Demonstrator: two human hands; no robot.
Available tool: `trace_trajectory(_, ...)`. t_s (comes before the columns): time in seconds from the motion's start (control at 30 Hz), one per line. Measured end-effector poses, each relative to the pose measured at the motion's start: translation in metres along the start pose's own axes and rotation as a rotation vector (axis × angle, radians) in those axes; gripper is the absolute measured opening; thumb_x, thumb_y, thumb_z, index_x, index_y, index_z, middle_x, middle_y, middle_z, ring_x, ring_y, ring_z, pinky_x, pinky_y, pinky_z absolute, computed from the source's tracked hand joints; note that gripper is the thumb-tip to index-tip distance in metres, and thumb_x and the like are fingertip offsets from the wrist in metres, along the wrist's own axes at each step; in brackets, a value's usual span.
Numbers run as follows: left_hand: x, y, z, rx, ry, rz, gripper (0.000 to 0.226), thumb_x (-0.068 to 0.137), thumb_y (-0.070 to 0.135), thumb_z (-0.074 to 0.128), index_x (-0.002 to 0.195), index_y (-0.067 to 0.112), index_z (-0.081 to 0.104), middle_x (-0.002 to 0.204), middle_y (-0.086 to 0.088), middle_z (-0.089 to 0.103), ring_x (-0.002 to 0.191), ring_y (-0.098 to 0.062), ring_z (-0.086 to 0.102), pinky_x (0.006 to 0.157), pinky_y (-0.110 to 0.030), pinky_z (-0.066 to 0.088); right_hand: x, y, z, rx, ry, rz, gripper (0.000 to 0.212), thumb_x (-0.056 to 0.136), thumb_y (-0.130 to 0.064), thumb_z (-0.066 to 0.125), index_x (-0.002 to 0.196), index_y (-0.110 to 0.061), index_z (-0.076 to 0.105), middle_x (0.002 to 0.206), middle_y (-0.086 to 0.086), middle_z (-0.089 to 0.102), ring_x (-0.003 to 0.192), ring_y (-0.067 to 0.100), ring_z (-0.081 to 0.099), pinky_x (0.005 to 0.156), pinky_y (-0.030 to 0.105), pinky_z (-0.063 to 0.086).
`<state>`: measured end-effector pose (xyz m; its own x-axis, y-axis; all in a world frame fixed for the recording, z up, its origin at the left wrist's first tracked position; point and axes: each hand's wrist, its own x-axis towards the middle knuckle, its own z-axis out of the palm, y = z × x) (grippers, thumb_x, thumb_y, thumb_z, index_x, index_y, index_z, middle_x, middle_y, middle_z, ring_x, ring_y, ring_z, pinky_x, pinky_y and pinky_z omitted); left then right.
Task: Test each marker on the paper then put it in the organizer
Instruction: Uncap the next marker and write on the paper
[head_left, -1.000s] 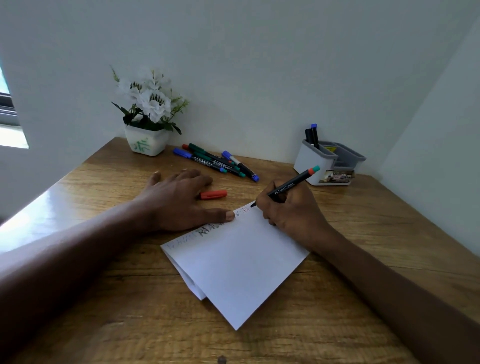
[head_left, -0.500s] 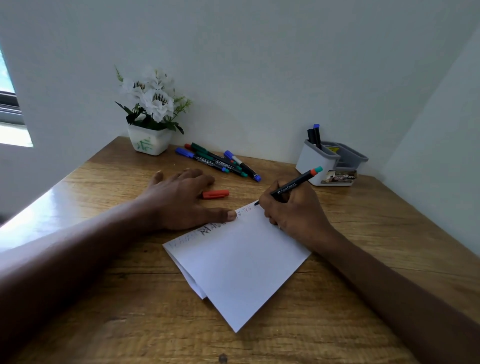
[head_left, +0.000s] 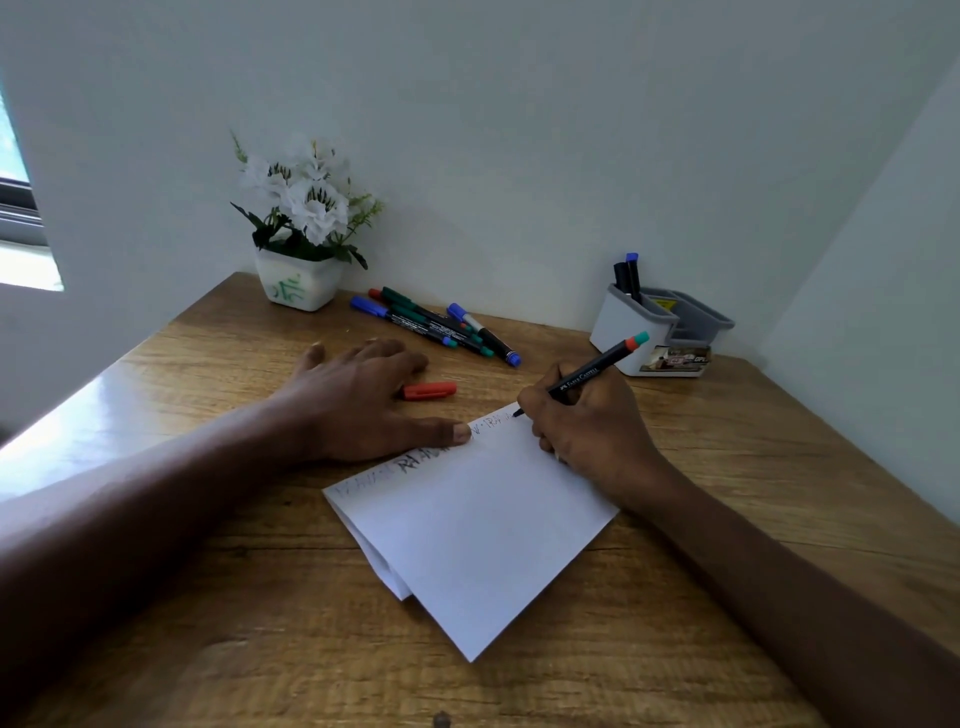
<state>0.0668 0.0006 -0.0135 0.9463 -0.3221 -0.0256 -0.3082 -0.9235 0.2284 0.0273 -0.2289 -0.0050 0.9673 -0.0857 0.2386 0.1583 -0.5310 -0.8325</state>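
Observation:
A folded white paper (head_left: 478, 535) lies on the wooden desk (head_left: 701, 447), with scribbles along its far edge. My right hand (head_left: 587, 426) grips a black marker (head_left: 587, 374) with a red and teal end, its tip on the paper's top corner. Flat on the desk, my left hand (head_left: 363, 405) has its fingers spread and its thumb pressing the paper's edge. The red cap (head_left: 430, 391) lies beside that hand. Several capped markers (head_left: 436, 325) lie in a loose pile further back. The white and grey organizer (head_left: 631, 325) at the back right holds two markers (head_left: 627, 275).
A white pot of artificial flowers (head_left: 298, 249) stands at the back left against the wall. White walls close off the desk behind and to the right. A window (head_left: 21, 228) is at the far left.
My right hand has shifted the marker tip slightly along the paper's top edge while writing. My left hand stays flat where it was.

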Motion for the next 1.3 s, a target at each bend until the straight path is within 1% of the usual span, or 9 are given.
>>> trace_trajectory(0.37,0.0,0.0,-0.002,-0.01,-0.01,-0.009,0.118,0.055,0.103,0.027,0.154,0.039,0.023,0.167,0.007,0.016,0.152,-0.019,0.019,0.12,-0.063,0.008,0.0,-0.003,0.003,0.017,-0.003,0.07,0.01,0.088,-0.016,0.07,0.081,-0.009,0.069,0.061,0.001,0.069,0.047,0.007,0.059,0.044,0.019,0.045)
trace_trajectory(0.5,-0.003,-0.002,0.0,-0.029,0.031,0.019,0.112,0.059,0.103,0.02,0.152,0.04,0.027,0.164,0.009,0.022,0.149,-0.017,0.025,0.119,-0.061,0.013,0.003,-0.001,-0.006,0.316,0.049,0.087,0.012,0.093,-0.01,0.065,0.088,0.0,0.07,0.066,0.007,0.07,0.056,0.014,0.064,0.048,0.021,0.049)
trace_trajectory(0.57,-0.007,-0.001,0.0,-0.086,0.12,0.046,0.096,0.071,0.096,0.017,0.147,0.041,0.037,0.159,0.009,0.035,0.142,-0.015,0.037,0.117,-0.058,0.022,0.004,-0.002,-0.014,0.5,0.017,0.077,0.01,0.094,-0.005,0.062,0.092,-0.003,0.071,0.074,0.01,0.072,0.065,0.019,0.068,0.056,0.025,0.054)
trace_trajectory(0.67,-0.011,0.003,-0.004,-0.166,0.268,0.075,0.058,0.089,0.074,0.042,0.134,0.041,0.056,0.146,0.012,0.052,0.13,-0.014,0.051,0.108,-0.05,0.04,0.003,-0.006,-0.022,0.667,-0.089,0.047,0.024,0.097,-0.008,0.055,0.087,-0.015,0.075,0.085,0.012,0.075,0.076,0.021,0.071,0.063,0.027,0.056)
trace_trajectory(0.8,-0.014,0.006,-0.007,-0.135,0.326,0.098,0.029,0.086,0.057,0.064,0.11,0.042,0.069,0.13,0.016,0.061,0.12,-0.01,0.056,0.1,-0.044,0.046,0.001,-0.007,-0.024,0.686,-0.203,0.059,0.027,0.098,-0.017,0.051,0.092,-0.014,0.078,0.087,0.014,0.074,0.078,0.022,0.069,0.062,0.028,0.052)
trace_trajectory(0.9,-0.016,0.005,-0.007,-0.3,0.434,0.107,0.011,0.085,0.047,0.072,0.094,0.042,0.069,0.103,0.022,0.068,0.097,0.001,0.061,0.083,-0.03,0.051,0.0,-0.005,-0.023,0.691,-0.244,0.063,0.017,0.096,-0.011,0.056,0.097,-0.01,0.073,0.086,0.014,0.074,0.074,0.021,0.069,0.059,0.027,0.053)
trace_trajectory(0.97,-0.019,0.004,-0.009,-0.541,0.449,0.129,0.013,0.084,0.039,0.074,0.097,0.036,0.072,0.092,0.017,0.072,0.09,0.001,0.066,0.079,-0.026,0.053,-0.001,-0.005,-0.023,0.719,-0.232,0.068,0.014,0.095,-0.008,0.056,0.092,-0.01,0.07,0.08,0.012,0.073,0.07,0.02,0.068,0.058,0.026,0.054)
trace_trajectory(1.1,-0.028,0.011,-0.016,-0.932,0.301,0.282,0.029,0.084,0.023,0.071,0.11,0.011,0.072,0.098,-0.007,0.076,0.088,-0.021,0.072,0.077,-0.035,0.06,-0.003,-0.006,-0.025,0.793,-0.261,0.054,0.008,0.084,-0.013,0.063,0.087,-0.011,0.07,0.075,0.01,0.072,0.068,0.019,0.067,0.059,0.026,0.056)
trace_trajectory(1.3,-0.034,0.026,-0.019,-1.075,0.257,0.348,0.03,0.081,0.02,0.071,0.107,0.005,0.073,0.095,-0.015,0.075,0.08,-0.014,0.068,0.067,-0.025,0.056,-0.005,-0.006,-0.024,0.908,-0.358,0.032,0.028,0.081,-0.02,0.051,0.09,-0.008,0.074,0.081,0.015,0.074,0.071,0.021,0.069,0.063,0.027,0.056)
